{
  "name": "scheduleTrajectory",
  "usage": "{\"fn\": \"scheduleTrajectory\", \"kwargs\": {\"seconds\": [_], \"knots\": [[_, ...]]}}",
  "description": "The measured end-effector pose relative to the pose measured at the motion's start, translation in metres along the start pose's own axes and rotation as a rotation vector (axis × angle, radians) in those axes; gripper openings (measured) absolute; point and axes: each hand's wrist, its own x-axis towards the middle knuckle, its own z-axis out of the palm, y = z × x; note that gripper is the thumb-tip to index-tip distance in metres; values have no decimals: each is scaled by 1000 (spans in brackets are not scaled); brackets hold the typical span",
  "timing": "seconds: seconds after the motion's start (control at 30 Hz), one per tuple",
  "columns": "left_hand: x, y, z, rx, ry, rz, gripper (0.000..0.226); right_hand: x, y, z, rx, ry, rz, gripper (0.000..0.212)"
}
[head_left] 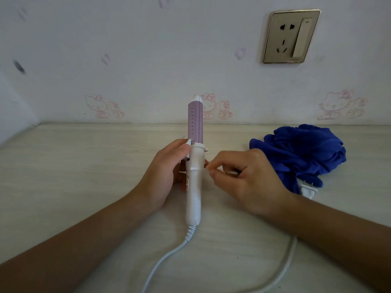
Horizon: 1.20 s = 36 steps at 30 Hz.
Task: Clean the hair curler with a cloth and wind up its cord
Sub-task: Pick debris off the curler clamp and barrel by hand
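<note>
The hair curler [195,166] has a lilac barrel and a white handle, and it stands nearly upright over the pale table [84,166]. My left hand [167,172] grips its handle from the left, thumb near the collar. My right hand [249,180] is just right of the handle and pinches a short stretch of the white cord between thumb and fingers. The white cord [165,256] leaves the handle's base, runs off the bottom edge and comes back under my right forearm. Its plug [307,190] lies beside the crumpled blue cloth [300,153] at the right.
A wall with cartoon-cat wallpaper rises behind the table. A brass-coloured wall socket with a switch [291,37] is mounted at the upper right. The table's back edge meets the wall just behind the curler.
</note>
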Motion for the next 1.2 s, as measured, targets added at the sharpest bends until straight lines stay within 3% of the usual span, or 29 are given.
{"fn": "scheduleTrajectory", "kwargs": {"seconds": [0.13, 0.27, 0.43, 0.6, 0.73, 0.87, 1.03, 1.2], "knots": [[-1, 1, -1, 10, -20, 12, 34, 10, 5, -3, 7, 129, 80, 15], [-1, 0, 0, -36, -20, 25, 29, 3, 2, 0, 32, 11, 12, 11], [-2, 1, 1, -71, -26, -3, 35, 7, 5, -3, 24, 122, 31, 11], [2, 0, 1, -62, 36, -66, 36, 1, 1, -1, -9, 20, -12, 12], [2, 2, 4, -48, 35, -69, 36, 5, 4, -3, -37, 76, 1, 14], [-1, 4, 7, 2, 53, -47, 38, 2, -1, -1, -18, 5, -42, 12], [-4, 6, 6, 109, 29, -8, 36, 9, 4, -6, -64, 110, 15, 13], [-3, 6, 5, 143, 73, 0, 31, -1, -5, -3, -19, -39, -60, 11]]}}
